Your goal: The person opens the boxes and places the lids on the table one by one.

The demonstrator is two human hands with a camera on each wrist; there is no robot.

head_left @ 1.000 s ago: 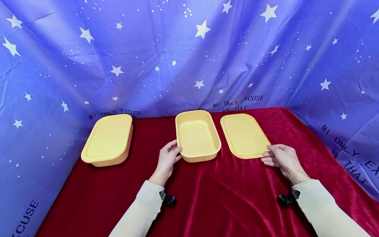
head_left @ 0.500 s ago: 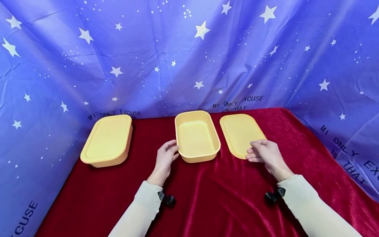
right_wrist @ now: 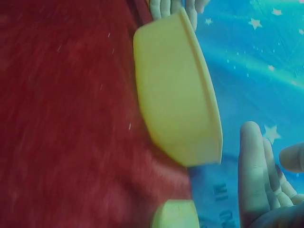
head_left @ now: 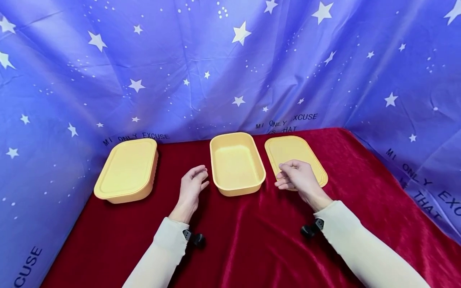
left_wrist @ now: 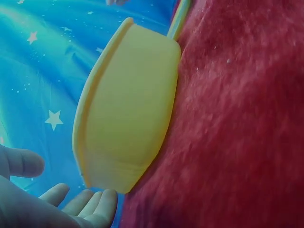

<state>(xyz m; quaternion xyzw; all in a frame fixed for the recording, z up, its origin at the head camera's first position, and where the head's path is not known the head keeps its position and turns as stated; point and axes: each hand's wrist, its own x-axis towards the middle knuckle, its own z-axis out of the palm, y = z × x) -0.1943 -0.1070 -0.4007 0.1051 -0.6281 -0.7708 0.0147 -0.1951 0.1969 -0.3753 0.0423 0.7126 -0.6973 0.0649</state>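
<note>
Smooth, round-cornered open box (head_left: 237,165) on plush velvet (head_left: 252,244)

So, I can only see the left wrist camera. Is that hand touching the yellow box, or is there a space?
Observer: There's a space. In the head view, red cloth shows between the left hand and the lidless yellow food container.
Operator: Ok! And is there another box anywhere?
Observer: Yes, the head view shows a lidded yellow food container further left on the cloth.
</note>
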